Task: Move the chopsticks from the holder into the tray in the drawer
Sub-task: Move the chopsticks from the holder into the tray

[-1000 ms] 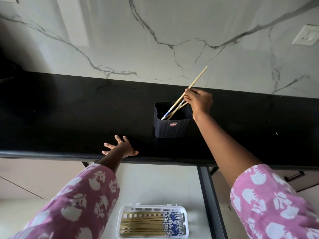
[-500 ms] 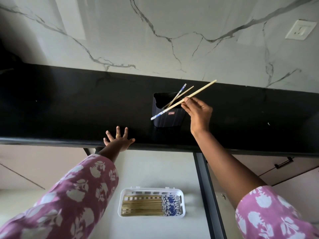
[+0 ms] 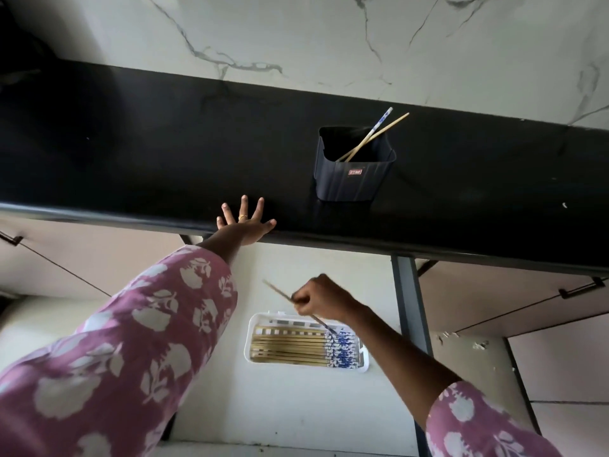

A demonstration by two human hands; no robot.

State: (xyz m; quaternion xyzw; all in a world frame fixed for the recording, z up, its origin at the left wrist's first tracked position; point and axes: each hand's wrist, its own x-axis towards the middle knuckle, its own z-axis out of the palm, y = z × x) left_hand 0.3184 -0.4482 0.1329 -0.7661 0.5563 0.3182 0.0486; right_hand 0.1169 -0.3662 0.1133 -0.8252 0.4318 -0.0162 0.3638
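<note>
A dark square holder [image 3: 352, 179] stands on the black countertop [image 3: 138, 153] with two chopsticks [image 3: 374, 135] leaning out to the right. Below, in the open drawer [image 3: 296, 404], a white tray [image 3: 260, 321] holds several chopsticks [image 3: 296, 344] laid side by side, blue-patterned ends to the right. My right hand [image 3: 321, 298] is shut on one chopstick [image 3: 278, 291], held slanted just above the tray's far edge, its patterned end over the tray. My left hand [image 3: 245, 221] rests flat, fingers spread, on the counter's front edge.
A marble-veined wall [image 3: 329, 44] rises behind the counter. The drawer's dark right side rail [image 3: 408, 298] runs beside the tray. Closed cabinet fronts with dark handles [image 3: 580, 288] flank the drawer on both sides.
My right hand has carried one chopstick from beside the holder down to just above the tray in the drawer. Two chopsticks stay in the holder. The left hand stays on the counter edge.
</note>
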